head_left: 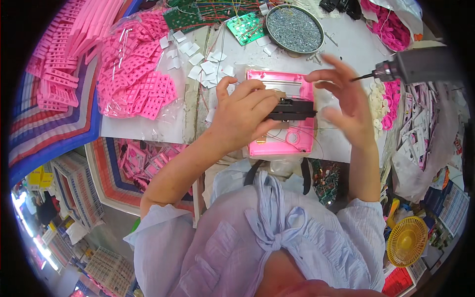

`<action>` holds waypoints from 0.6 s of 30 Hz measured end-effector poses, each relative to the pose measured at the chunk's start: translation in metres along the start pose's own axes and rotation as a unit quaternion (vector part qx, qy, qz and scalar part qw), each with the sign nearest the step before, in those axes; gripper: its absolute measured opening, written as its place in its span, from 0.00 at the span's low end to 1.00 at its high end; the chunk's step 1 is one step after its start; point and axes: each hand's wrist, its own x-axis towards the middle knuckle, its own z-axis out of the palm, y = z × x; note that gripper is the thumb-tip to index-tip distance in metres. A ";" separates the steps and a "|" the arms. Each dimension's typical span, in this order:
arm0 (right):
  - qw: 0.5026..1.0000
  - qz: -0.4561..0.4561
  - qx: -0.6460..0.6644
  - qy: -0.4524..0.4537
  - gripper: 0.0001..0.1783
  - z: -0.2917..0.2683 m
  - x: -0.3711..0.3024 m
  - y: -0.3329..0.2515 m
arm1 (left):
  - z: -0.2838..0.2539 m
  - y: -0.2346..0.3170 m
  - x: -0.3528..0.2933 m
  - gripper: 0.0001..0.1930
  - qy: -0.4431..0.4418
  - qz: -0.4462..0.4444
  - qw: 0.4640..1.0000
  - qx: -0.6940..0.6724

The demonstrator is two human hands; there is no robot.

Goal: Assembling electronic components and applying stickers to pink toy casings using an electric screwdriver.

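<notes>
A pink plastic housing (302,79) lies on the worktable in front of me, with thin wires and a round ring moulded inside it. Over its middle sits a black rectangular mechanism (297,110) with metal bits along its edge. My left hand (245,111) grips this mechanism from the left, its fingers hiding that end. Just right of the housing, my right hand (346,96) is raised, slightly blurred, with its fingers apart and nothing in them. An electric screwdriver (396,71) with a thin bit points left, close to the right hand and apart from it.
Beyond the housing stands a round tray of screws (273,35), beside a green circuit board (246,28). White squares (208,67) are scattered left, near a clear bag of pink parts (136,69). White rings (377,106) and pink rings (392,119) lie at the right.
</notes>
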 end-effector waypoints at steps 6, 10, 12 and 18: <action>0.993 0.074 -0.076 0.047 0.36 -0.004 -0.031 0.016 | 0.001 -0.002 0.003 0.26 0.008 0.012 1.000 0.001; 0.989 -0.012 -0.137 0.060 0.32 -0.028 -0.033 0.005 | 0.000 -0.004 0.001 0.26 0.007 0.015 1.000 0.006; 0.962 -0.095 -0.256 0.002 0.33 -0.021 -0.014 -0.018 | 0.000 -0.003 0.003 0.26 0.005 0.016 1.000 0.004; 0.915 -0.224 -0.332 0.047 0.28 -0.024 -0.016 0.009 | 0.000 -0.006 -0.001 0.25 0.003 0.005 1.000 0.003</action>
